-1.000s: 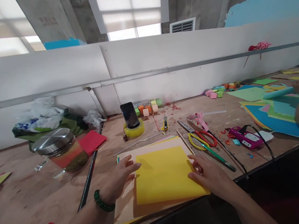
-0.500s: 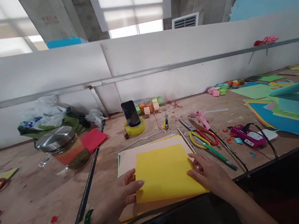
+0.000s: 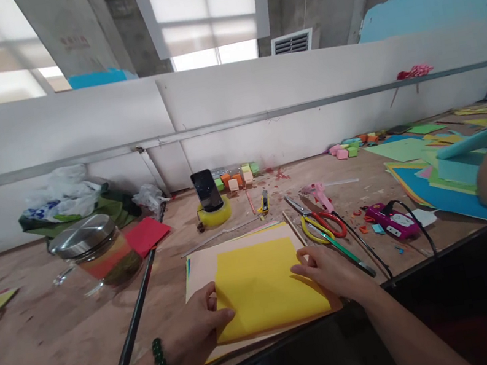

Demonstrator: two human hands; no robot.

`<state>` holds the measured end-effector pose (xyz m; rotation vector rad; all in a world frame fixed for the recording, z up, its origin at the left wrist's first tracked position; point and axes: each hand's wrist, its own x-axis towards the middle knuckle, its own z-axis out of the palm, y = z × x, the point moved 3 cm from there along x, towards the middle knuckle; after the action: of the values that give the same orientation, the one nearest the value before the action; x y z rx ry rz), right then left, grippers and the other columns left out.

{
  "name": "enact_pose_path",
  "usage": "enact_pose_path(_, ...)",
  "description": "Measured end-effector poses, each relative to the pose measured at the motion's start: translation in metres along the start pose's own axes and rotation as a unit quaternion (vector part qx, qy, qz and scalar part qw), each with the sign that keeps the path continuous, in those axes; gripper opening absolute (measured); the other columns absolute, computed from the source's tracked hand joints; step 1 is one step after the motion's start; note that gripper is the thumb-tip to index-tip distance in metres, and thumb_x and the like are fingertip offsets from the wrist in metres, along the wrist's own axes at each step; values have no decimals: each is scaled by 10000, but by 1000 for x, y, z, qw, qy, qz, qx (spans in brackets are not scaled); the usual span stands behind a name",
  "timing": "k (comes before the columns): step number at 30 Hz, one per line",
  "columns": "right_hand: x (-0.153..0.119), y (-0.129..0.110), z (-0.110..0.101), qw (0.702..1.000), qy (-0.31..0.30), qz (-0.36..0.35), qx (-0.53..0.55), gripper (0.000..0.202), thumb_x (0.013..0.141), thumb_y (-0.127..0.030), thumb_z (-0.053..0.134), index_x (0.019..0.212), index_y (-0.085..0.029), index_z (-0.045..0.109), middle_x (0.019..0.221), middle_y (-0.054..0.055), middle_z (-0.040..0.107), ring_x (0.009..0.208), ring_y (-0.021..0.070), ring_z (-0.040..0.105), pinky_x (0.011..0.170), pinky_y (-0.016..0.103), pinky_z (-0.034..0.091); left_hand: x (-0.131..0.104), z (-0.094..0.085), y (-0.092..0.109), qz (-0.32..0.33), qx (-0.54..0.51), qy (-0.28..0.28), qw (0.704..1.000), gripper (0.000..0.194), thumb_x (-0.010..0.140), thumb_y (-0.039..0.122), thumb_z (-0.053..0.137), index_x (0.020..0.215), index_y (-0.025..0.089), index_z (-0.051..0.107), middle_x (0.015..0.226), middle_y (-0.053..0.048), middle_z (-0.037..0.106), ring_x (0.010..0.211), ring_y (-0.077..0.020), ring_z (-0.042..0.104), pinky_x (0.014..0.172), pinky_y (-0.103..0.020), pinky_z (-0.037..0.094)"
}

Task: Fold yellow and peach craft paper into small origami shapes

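White boards point(image 3: 301, 82) back a scuffed brown counter point(image 3: 60, 344) strewn with craft scraps. At its front edge, before the seated-height view I share, a yellow sheet point(image 3: 261, 288) lies on a stack of paper, peach sheet point(image 3: 197, 272) uppermost beneath it. Its near edge bows upward slightly.

The step in hand appears to be handling this sheet by both sides. From this pose, I judge, the next move calls for both hands working evenly, so that the paper does not skew.

The left hand point(image 3: 196, 322) has its grip closed lightly on the left edge, thumb on top, fingers curled beneath. The right hand point(image 3: 330, 269) seems to pinch the opposite edge likewise, thumb and forefinger nearly together; how firmly, I cannot tell. Red-and-yellow-handled scissors point(image 3: 335, 226) lie just beyond it.
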<state>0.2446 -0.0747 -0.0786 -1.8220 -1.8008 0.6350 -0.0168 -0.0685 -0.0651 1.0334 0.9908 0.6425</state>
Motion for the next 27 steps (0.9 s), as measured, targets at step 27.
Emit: enact_pose_path(27,72,-15,-8,984,-143,-32,-100,472,512,-355,830,908,-162,661,957,82,705,892,280,644,703,299,472,-4,-2,0,20,-65,-13,998,430,510,106,756,830,232,496,781,40,710,826,-201,695,752,-291,526)
